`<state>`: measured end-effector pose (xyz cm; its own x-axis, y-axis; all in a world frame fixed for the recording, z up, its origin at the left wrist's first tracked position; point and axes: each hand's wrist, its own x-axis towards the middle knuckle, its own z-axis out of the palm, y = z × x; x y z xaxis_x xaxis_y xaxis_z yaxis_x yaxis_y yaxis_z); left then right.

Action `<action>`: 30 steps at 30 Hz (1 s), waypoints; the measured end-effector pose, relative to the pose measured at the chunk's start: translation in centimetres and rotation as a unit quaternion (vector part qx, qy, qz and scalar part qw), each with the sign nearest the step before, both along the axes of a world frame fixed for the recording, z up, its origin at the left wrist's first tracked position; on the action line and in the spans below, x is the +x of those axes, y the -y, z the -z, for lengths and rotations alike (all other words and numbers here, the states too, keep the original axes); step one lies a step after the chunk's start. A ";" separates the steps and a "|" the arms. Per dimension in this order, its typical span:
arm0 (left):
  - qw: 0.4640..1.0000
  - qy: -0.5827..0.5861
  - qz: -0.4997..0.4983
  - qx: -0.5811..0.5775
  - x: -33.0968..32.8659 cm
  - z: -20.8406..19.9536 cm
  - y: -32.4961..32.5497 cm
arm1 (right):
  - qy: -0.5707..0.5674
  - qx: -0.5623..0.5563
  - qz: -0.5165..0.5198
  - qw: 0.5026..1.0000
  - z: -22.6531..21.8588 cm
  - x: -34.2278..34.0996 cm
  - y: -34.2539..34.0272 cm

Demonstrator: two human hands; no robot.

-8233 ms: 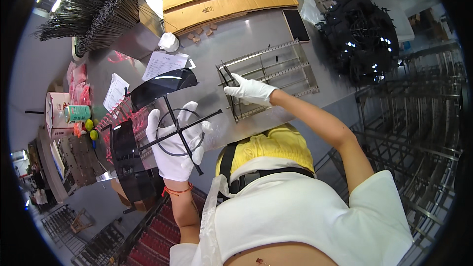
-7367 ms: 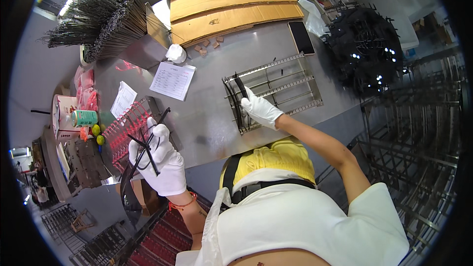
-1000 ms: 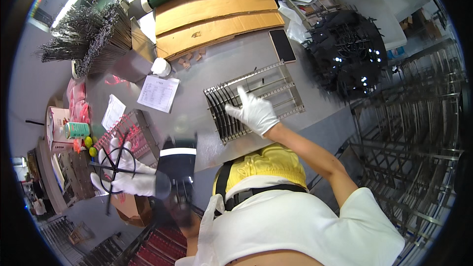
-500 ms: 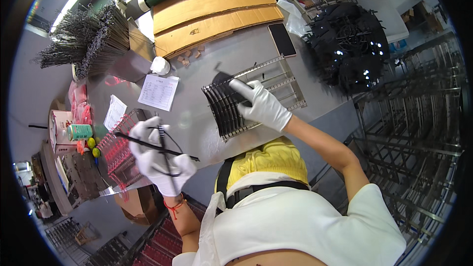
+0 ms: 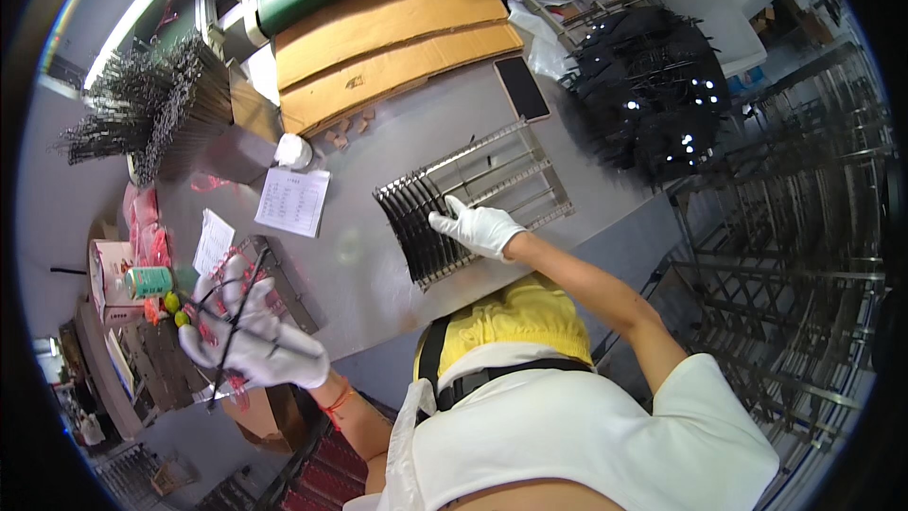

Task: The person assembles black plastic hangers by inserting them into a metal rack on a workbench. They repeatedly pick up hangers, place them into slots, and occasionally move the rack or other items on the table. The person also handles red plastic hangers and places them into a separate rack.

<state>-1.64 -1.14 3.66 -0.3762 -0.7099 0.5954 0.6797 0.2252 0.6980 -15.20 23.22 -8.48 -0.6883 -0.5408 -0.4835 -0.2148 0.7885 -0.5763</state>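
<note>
My gloved left hand (image 5: pixel 270 350) is raised at the table's left edge, holding crossed thin black rod-like parts (image 5: pixel 234 324) whose exact kind I cannot make out. Toward the middle of the table lies a metal slotted rack (image 5: pixel 539 170). Its left half carries a row of curved black strips (image 5: pixel 411 232), standing close side by side. My gloved right hand (image 5: pixel 480 230) reaches over the near side of the rack. Its thumb and forefinger are stretched apart, with the tips against the rightmost strips; no loose piece shows in it.
A heap of glossy black parts (image 5: pixel 648 95) sits at the far right, near a phone (image 5: pixel 521 88). Cardboard sheets (image 5: pixel 388 47) lie at the back. Thin wire hooks (image 5: pixel 161 109) bristle from a box at left. A pink-wired rack (image 5: pixel 284 293) is behind my left hand.
The dark piece in my right hand has left it, and that hand is now lower against the row of strips. My left hand has moved left with the black rods, which have turned more upright.
</note>
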 end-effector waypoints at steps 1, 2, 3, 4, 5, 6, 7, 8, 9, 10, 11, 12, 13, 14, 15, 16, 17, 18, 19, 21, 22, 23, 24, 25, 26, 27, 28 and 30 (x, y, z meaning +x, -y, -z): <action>0.999 -0.002 -0.036 -0.020 -0.7 -0.7 0.3 | 0.012 0.004 0.016 1.000 -0.2 0.0 -0.2; 0.996 0.006 -0.073 -0.044 -1.4 -1.6 0.2 | 0.010 0.019 0.015 1.000 -0.5 -0.2 -0.7; 0.993 0.017 -0.097 -0.067 -2.1 -2.7 -0.3 | 0.010 -0.001 0.026 1.000 -1.6 -0.4 -1.1; 0.989 0.029 -0.113 -0.087 -2.5 -3.9 -1.0 | 0.010 -0.022 0.036 0.999 -2.6 -0.4 -1.2; 0.990 0.043 -0.095 -0.095 -3.7 -4.7 -2.4 | -0.014 -0.045 0.065 0.997 -2.6 -0.7 -1.5; 0.992 0.069 -0.029 -0.100 -5.6 -5.3 -4.6 | -0.038 -0.067 0.100 0.992 -2.2 -1.0 -1.9; 0.987 0.105 0.069 -0.105 -8.1 -5.8 -7.5 | -0.053 -0.097 0.138 0.984 -2.2 -1.8 -2.8; 0.969 0.150 0.159 -0.117 -9.9 -6.7 -10.4 | -0.039 -0.114 0.151 0.981 -2.8 -2.6 -3.3; 0.936 0.192 0.267 -0.127 -11.9 -7.3 -13.5 | -0.145 -0.167 0.147 0.964 -1.8 -3.6 -4.5; 0.896 0.236 0.348 -0.144 -13.1 -8.5 -16.5 | -0.242 -0.229 0.123 0.935 0.1 -4.8 -5.5; 0.853 0.274 0.416 -0.159 -14.3 -8.8 -19.1 | -0.245 -0.242 0.179 0.921 -0.4 -6.8 -7.3; 0.812 0.307 0.467 -0.171 -15.0 -8.7 -21.0 | -0.248 -0.254 0.243 0.903 -0.8 -8.5 -9.4; 0.780 0.335 0.497 -0.180 -15.3 -8.3 -22.0 | -0.254 -0.266 0.302 0.880 -1.5 -10.4 -11.9; 0.760 0.376 0.495 -0.192 -15.0 -7.5 -21.7 | -0.275 -0.206 0.364 0.865 -6.9 -11.9 -13.3; 0.754 0.373 0.484 -0.241 -14.6 -6.3 -21.1 | -0.413 -0.199 0.362 0.811 -7.2 -14.1 -17.3; 0.733 0.419 0.519 -0.137 -14.4 -4.9 -20.4 | -0.521 -0.116 0.383 0.754 -9.3 -15.6 -20.6; 0.707 0.470 0.511 -0.129 -13.8 -3.6 -19.1 | -0.556 -0.014 0.418 0.718 -10.6 -17.1 -24.7; 0.715 0.481 0.503 -0.067 -13.3 -1.8 -18.2 | -0.576 0.089 0.425 0.692 -11.4 -18.2 -28.3; 0.729 0.482 0.480 -0.075 -13.0 -0.2 -17.6 | -0.569 0.168 0.430 0.680 -10.8 -19.1 -32.1; 0.749 0.484 0.451 -0.042 -12.3 1.3 -16.7 | -0.501 0.249 0.412 0.720 -10.5 -20.5 -37.0; 0.754 0.482 0.447 -0.001 -12.0 1.6 -16.5 | -0.441 0.251 0.388 0.770 -10.5 -21.1 -37.9; 0.758 0.480 0.439 0.041 -11.7 1.9 -16.3 | -0.375 0.206 0.395 0.813 -11.1 -21.3 -37.7; 0.761 0.485 0.430 0.042 -11.6 2.0 -16.2 | -0.369 0.223 0.391 0.813 -11.1 -21.7 -37.7; 0.762 0.490 0.421 0.044 -11.5 2.1 -16.1 | -0.363 0.240 0.386 0.813 -11.1 -22.1 -37.8; 0.764 0.496 0.410 0.043 -11.2 2.1 -15.8 | -0.356 0.254 0.382 0.814 -11.0 -22.2 -37.4; 0.770 0.489 0.409 0.046 -11.0 2.5 -15.7 | -0.397 0.277 0.369 0.794 -11.0 -22.1 -37.0; 0.769 0.490 0.407 0.048 -10.7 2.8 -15.5 | -0.404 0.288 0.363 0.789 -11.3 -21.9 -36.7; 0.773 0.490 0.399 0.053 -10.3 3.2 -15.1 | -0.422 0.307 0.350 0.778 -13.4 -21.6 -35.4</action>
<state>-11.97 13.93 0.50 -0.9531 -0.0452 -0.2992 -0.2946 -0.0873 0.9516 -36.85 58.64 4.96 -0.9229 0.2638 0.2804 0.2930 0.9537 0.0675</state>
